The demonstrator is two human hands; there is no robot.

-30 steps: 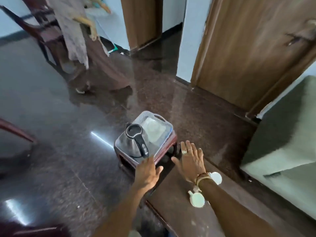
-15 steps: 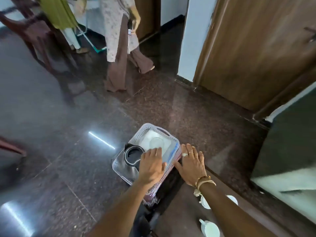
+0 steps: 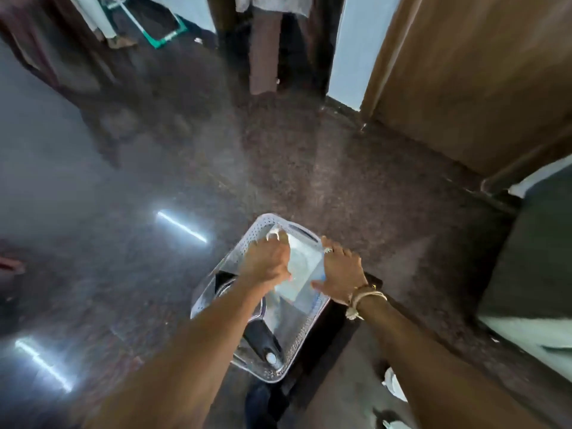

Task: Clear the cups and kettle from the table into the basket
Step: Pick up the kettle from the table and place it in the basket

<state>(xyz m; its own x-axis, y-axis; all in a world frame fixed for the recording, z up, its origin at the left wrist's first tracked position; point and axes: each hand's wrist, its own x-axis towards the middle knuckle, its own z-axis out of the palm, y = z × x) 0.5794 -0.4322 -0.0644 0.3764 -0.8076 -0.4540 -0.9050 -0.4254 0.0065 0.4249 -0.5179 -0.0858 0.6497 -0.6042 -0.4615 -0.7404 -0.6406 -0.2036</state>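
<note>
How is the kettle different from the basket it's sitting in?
The kettle is shiny metal with a black handle, while the basket is pale plastic dotted with little holes. The kettle is the smaller one and sits inside. The basket is bigger and holds it. The kettle looks rounded, and the basket is boxy with rounded corners. Both have something to carry them by: the kettle has its handle and the basket has a slot in its rim.

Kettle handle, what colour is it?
The kettle handle is black, with a small pale button near its end. The head view shows it best.
</note>
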